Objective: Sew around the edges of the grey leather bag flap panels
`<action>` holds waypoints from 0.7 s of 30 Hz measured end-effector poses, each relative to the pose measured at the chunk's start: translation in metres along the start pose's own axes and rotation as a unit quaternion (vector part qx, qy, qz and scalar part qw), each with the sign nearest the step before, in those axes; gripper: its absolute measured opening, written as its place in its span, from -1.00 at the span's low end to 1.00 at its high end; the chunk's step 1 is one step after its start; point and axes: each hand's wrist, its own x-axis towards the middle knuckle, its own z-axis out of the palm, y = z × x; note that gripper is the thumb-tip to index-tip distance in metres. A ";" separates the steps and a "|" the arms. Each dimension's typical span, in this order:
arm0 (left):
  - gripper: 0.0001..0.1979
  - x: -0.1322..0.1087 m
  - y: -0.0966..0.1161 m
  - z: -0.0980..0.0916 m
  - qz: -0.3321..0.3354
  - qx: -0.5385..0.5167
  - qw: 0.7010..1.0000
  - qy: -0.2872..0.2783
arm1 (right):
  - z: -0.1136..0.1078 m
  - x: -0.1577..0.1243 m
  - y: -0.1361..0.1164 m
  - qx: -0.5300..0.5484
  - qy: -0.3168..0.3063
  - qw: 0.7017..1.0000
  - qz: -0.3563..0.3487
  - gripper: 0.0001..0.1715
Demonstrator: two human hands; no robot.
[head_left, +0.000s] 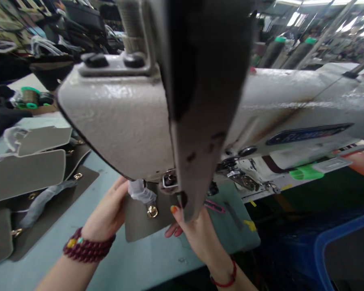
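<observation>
A grey leather panel with a small gold clasp lies under the head of a white industrial sewing machine. My left hand, with a dark red bead bracelet on the wrist, grips the panel's left edge, fingers curled on it. My right hand holds the panel's right edge, thumb on top and fingers beneath. A dark strip hangs down in front of the machine and hides the needle area.
Several grey leather pieces with gold fittings are stacked at the left on the light blue table. Thread spools stand at the back left. A blue plastic bin sits low at the right.
</observation>
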 end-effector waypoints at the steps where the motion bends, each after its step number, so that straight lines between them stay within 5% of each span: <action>1: -0.45 -0.010 -0.015 -0.005 -0.018 -0.031 0.999 0.003 | 0.001 -0.002 0.002 0.008 -0.001 1.000 0.004 -0.56; 5: -0.26 -0.053 -0.078 -0.006 -0.009 -0.131 0.991 -0.010 | 0.003 -0.009 0.006 0.063 -0.020 0.998 0.015 -0.51; 8: -0.32 -0.064 -0.097 0.008 -0.016 -0.140 0.990 -0.002 | 0.004 -0.012 0.007 0.069 -0.012 0.997 0.011 -0.50; 13: -0.60 -0.054 -0.087 0.018 -0.148 -0.055 0.986 0.056 | 0.005 -0.012 0.005 0.038 -0.004 0.999 0.002 -0.47; 21: -0.54 -0.057 -0.072 0.018 -0.215 -0.007 0.976 0.042 | -0.008 -0.021 0.011 0.100 -0.038 0.993 0.051 -0.46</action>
